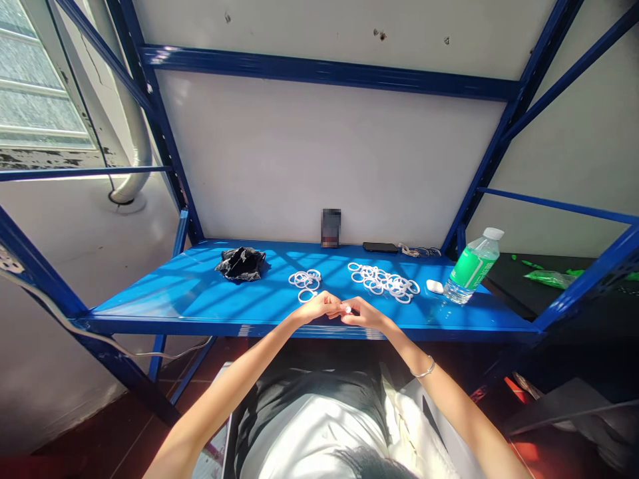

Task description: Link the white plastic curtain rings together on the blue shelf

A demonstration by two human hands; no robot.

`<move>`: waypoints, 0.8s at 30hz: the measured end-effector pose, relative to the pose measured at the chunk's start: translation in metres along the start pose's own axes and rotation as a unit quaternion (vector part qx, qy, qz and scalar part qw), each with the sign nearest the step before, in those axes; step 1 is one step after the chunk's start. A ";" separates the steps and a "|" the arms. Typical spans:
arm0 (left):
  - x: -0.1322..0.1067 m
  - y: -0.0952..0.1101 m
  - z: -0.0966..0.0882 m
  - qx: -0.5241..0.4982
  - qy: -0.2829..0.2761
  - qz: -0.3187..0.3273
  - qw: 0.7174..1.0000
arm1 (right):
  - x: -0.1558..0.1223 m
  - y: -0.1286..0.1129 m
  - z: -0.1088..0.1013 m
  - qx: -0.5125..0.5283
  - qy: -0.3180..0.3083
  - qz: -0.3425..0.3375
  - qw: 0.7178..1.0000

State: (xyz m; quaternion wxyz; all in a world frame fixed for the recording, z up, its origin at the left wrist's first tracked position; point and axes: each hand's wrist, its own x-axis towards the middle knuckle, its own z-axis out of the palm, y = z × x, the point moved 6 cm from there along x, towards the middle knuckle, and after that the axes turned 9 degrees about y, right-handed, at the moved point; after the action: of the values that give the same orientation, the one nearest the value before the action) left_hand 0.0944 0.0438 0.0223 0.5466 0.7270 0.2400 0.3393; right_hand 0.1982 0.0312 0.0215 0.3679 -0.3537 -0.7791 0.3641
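I had both arms stretched forward, slanting inward, so my hands met at the front edge of the table (164,296). My right hand (363,313), bent at the wrist, had its fingertips narrow upon a small white piece (348,310). My left hand (323,306) was curled close beside it; whether its fingers also held the piece, I cannot tell. White rings (394,287) lay beyond, in two groups.
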 end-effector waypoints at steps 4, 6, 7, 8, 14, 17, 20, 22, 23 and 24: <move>0.000 -0.003 0.000 0.018 -0.003 0.003 1.000 | 0.000 0.002 0.004 0.006 -0.039 -0.035 0.999; 0.000 -0.003 0.000 0.020 -0.004 0.003 1.000 | 0.001 0.003 0.004 0.004 -0.041 -0.034 0.999; 0.000 -0.004 0.000 0.019 -0.004 0.002 1.000 | 0.001 0.004 0.004 0.003 -0.044 -0.035 0.998; 0.000 -0.004 0.001 0.017 -0.006 0.001 1.000 | 0.001 0.004 0.004 0.002 -0.047 -0.036 0.998; 0.002 -0.006 0.002 0.001 -0.003 0.000 1.000 | 0.002 0.008 0.005 -0.008 -0.051 -0.026 0.998; 0.002 -0.007 0.002 0.002 0.002 -0.008 1.000 | 0.002 0.011 0.005 -0.007 -0.050 -0.021 0.998; 0.002 -0.006 0.002 0.005 0.003 -0.012 1.000 | 0.002 0.012 0.005 -0.004 -0.051 -0.015 0.999; 0.001 -0.004 0.003 0.002 0.000 -0.008 1.000 | 0.002 0.011 0.005 0.000 -0.049 -0.014 0.999; 0.001 -0.003 0.003 -0.002 -0.002 -0.004 1.000 | 0.002 0.010 0.005 0.003 -0.049 -0.016 0.999; 0.001 -0.003 0.003 -0.004 -0.003 0.000 1.000 | 0.002 0.009 0.005 0.006 -0.048 -0.020 0.999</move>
State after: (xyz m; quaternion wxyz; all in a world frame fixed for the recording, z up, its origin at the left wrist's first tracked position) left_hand 0.0978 0.0434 0.0189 0.5507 0.7255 0.2372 0.3380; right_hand 0.1959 0.0359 0.0129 0.3394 -0.3183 -0.8006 0.3775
